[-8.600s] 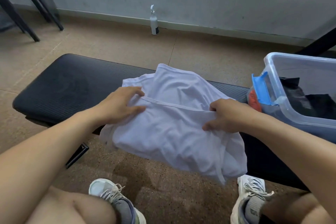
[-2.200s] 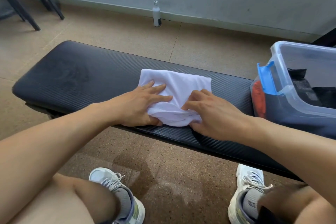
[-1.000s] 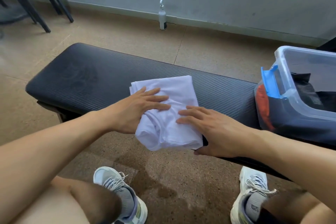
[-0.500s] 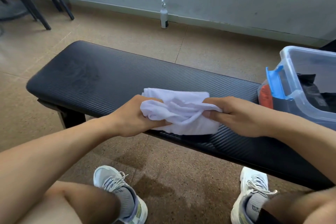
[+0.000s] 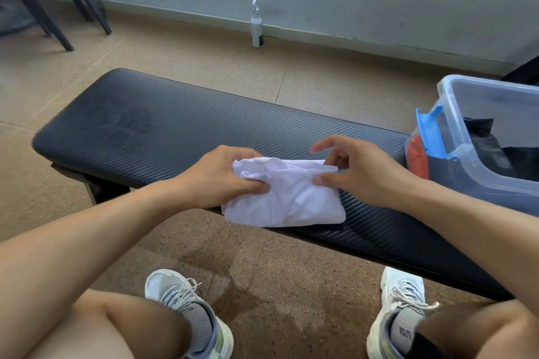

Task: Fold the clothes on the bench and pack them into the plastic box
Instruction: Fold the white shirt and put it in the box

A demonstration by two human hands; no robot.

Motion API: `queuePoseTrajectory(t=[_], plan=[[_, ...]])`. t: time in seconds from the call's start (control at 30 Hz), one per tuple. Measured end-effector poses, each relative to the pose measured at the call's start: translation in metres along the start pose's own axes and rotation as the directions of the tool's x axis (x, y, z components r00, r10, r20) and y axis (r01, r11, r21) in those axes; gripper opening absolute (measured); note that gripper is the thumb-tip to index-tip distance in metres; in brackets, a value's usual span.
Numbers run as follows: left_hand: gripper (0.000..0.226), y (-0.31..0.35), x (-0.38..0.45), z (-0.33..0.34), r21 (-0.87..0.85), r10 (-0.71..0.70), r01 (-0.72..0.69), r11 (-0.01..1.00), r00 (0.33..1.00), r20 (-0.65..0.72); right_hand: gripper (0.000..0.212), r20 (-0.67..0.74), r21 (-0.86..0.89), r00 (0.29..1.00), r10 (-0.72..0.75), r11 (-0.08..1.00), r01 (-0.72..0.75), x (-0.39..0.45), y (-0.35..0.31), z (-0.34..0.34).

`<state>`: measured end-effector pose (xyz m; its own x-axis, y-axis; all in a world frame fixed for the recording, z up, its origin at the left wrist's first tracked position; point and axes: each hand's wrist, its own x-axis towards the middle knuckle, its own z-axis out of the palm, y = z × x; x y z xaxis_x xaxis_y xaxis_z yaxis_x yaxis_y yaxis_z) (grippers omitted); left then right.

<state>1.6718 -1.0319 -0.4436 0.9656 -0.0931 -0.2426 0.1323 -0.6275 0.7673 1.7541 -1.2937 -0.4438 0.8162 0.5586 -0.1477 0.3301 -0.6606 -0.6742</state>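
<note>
White folded garment (image 5: 287,198) pinched by both hands.

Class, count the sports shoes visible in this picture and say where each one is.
2. The left shoe is on the floor at bottom centre, beside the left knee; the right shoe is at bottom right, under the bench edge. None seem hidden.

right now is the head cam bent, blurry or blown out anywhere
Head view: wide-angle bending shows in the bowed bench edge and the curving wall base; lighting is soft and even, with only faint shadow under the white garment, whose folds stay readable; the plastic box wall is hazy; forearms and knees at the frame edges look stretched.
</note>
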Motion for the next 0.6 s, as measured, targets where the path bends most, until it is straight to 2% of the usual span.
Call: queuePoseTrajectory(t=[0.07, 0.23, 0.4, 0.5, 0.6], plan=[[0.017, 0.003, -0.001, -0.001, 0.005, -0.014, 0.014, 1.0, 1.0, 0.019, 0.037, -0.016, -0.061, 1.0, -0.014, 0.998, 0.013, 0.003, 0.002, 0.002], [0.041, -0.003, 0.005, 0.0, 0.09, -0.084, 0.089, 0.992, 0.995, -0.061, 0.027, 0.0, -0.166, 1.0, -0.016, 0.986, 0.015, 0.01, 0.002, 0.007], [0.041, -0.013, 0.015, 0.0, 0.257, -0.093, 0.156, 0.954, 0.966, -0.242, 0.02, -0.037, -0.192, 0.999, 0.018, 0.981, -0.025, 0.015, 0.005, 0.009], [0.061, -0.017, 0.02, -0.002, 0.269, -0.108, 0.161, 0.95, 0.974, -0.2, 0.014, -0.093, -0.187, 0.995, 0.034, 0.981, -0.051, 0.019, 0.002, 0.011], [0.054, -0.017, 0.022, -0.005, 0.27, -0.16, 0.192, 0.944, 0.978, -0.136, 0.031, -0.102, -0.158, 0.995, 0.023, 0.987, -0.039, 0.02, -0.006, 0.014]])
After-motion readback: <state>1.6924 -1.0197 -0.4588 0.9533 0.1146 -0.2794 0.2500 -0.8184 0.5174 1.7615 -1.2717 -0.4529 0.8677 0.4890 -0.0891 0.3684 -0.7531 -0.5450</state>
